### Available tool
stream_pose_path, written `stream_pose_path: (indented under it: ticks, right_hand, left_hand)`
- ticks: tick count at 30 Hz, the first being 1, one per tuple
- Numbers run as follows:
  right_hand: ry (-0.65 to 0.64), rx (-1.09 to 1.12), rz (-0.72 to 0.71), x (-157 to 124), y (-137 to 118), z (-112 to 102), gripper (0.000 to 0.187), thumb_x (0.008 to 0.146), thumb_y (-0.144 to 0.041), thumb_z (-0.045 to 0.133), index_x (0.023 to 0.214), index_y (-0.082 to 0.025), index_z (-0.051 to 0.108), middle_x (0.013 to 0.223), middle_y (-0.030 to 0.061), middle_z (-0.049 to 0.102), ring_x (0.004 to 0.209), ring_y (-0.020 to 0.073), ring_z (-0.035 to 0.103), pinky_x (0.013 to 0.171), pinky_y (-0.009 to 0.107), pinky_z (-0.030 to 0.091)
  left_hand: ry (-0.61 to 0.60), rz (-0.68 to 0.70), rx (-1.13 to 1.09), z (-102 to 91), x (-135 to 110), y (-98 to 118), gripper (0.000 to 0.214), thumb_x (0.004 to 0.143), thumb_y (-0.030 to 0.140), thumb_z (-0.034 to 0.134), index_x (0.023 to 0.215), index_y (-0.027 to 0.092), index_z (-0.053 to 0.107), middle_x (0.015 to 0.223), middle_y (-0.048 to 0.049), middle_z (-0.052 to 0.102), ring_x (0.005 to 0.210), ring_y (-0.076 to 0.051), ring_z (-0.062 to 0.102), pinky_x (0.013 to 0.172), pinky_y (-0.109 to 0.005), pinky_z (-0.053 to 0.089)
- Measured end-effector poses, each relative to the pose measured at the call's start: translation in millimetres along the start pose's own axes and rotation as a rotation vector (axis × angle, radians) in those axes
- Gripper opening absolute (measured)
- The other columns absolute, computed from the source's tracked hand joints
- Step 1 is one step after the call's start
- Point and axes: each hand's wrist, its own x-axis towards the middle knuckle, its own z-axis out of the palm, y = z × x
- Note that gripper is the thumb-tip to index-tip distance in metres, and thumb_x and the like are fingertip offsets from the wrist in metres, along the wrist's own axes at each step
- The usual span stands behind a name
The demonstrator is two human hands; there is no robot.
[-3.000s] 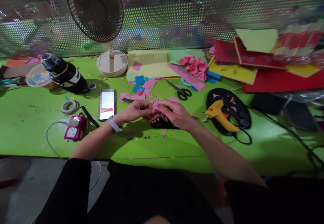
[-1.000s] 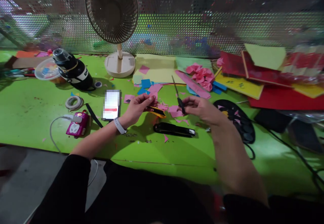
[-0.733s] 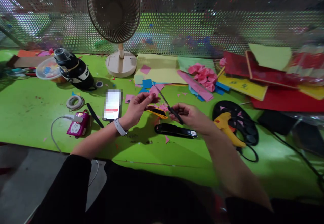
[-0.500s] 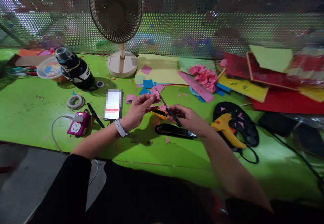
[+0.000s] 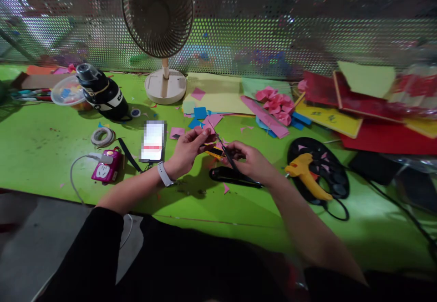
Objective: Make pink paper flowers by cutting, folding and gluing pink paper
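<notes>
In the head view, the left hand [image 5: 187,151] has thumb and forefinger brought together at the tips, apparently pinching a small pink paper piece [image 5: 210,130]; its outline merges with the pink sheet [image 5: 215,120] on the table beyond those tips, so its shape cannot be read. The right hand [image 5: 251,162] grasps the scissors [image 5: 228,156] by the handles, fingers curled around them, with the blades slanting away and leftward to just beside the left fingertips. Whether the blades are parted or already on the paper is too fine to tell. The step in hand appears to be trimming the pinched piece. For a clean cut, pinch the paper near its edge, with the cutting line exposed and the left fingertips behind the blade path. Feed the paper into the throat of the blades rather than snipping at the points. Turn the paper, not the scissors, on curves. Note the yellow cutter [image 5: 213,152] just below the left fingertips and the black stapler [image 5: 232,176] under the right fingers, nearer the body; lowering either hand could knock them. Pink scraps [image 5: 222,144] lie just beyond the right fingertips, where a small offcut could be lost among them.
</notes>
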Motion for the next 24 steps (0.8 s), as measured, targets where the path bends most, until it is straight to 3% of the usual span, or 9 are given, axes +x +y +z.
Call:
stream_pose_path:
  ticks: [10, 24]
  right_hand:
    - [0.039, -0.07, -0.002, -0.4, 1.3, 0.0, 0.04, 0.072, -0.056, 0.074, 0.079, -0.02, 0.057, 0.067, -0.0019, 0.052, 0.06, 0.0125, 0.041, 0.053, 0.027, 0.031]
    - [0.044, -0.017, 0.006, 0.3, 0.5, 0.7, 0.043, 0.071, -0.059, 0.073, 0.074, -0.021, 0.054, 0.064, -0.0032, 0.05, 0.056, 0.0113, 0.04, 0.052, 0.027, 0.031]
  left_hand:
    - [0.008, -0.002, -0.012, 1.9, -1.8, 0.3, 0.036, 0.069, 0.041, 0.085, 0.079, 0.014, 0.064, 0.091, -0.0041, 0.071, 0.092, -0.016, 0.07, 0.089, -0.034, 0.056]
    - [0.0, -0.003, -0.012, 0.6, -1.4, -0.5, 0.034, 0.073, 0.04, 0.083, 0.078, 0.014, 0.062, 0.088, -0.0033, 0.071, 0.093, -0.017, 0.07, 0.092, -0.037, 0.055]
